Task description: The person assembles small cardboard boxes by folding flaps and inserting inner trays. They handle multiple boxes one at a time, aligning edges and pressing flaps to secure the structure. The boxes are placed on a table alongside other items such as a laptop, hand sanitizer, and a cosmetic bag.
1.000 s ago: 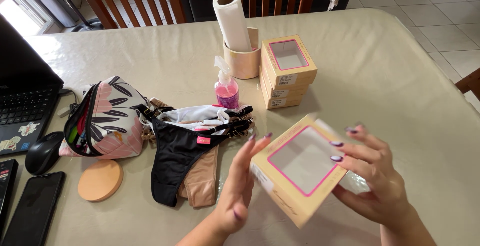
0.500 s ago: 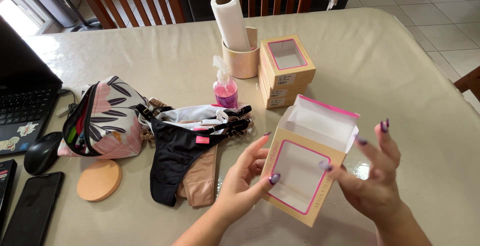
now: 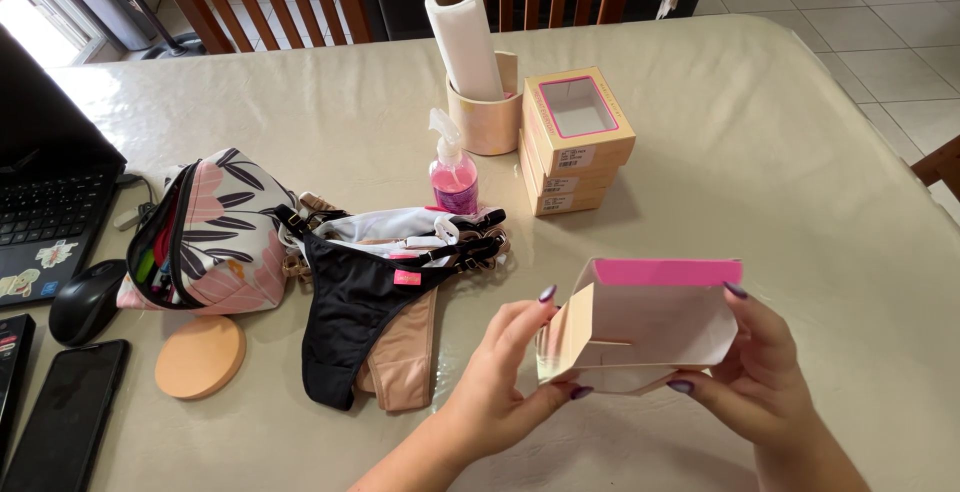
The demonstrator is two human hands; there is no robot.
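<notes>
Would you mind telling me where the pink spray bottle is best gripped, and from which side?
Grip the spray bottle round its pink body, below the white trigger head, coming from the front left. The roll holder stands close behind it and the stacked boxes to its right, so those sides look cramped.

Small cardboard gift box (image 3: 640,327), cream outside with a bright pink inner rim, open end facing up and toward the camera. Tilted slightly, lifted off the surface (image 3: 800,172), side flap folded outward on its left edge.
</notes>
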